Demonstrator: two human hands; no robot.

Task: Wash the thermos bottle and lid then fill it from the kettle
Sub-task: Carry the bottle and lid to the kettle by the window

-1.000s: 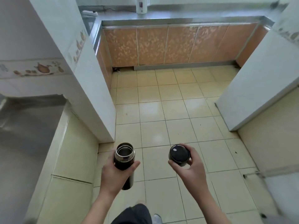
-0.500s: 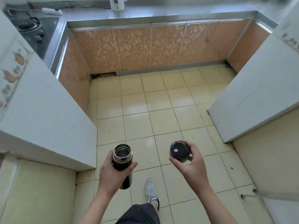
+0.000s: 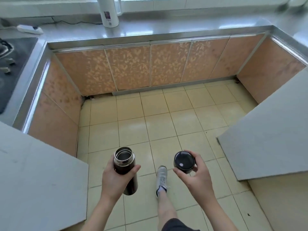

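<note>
Left hand (image 3: 115, 179) grips the open thermos (image 3: 125, 169) upright, right hand (image 3: 195, 174) pinches the lid (image 3: 184, 161) beside it, kettle (image 3: 109, 12) on the counter (image 3: 166, 31) far beyond.

One thermos bottle (image 3: 125, 165), one lid (image 3: 184, 162), one kettle (image 3: 109, 13), two hands, one shoe (image 3: 161, 178).

Thermos bottle (image 3: 124, 165) left of lid (image 3: 184, 162), kettle (image 3: 109, 12) on countertop (image 3: 166, 30) far ahead.
</note>
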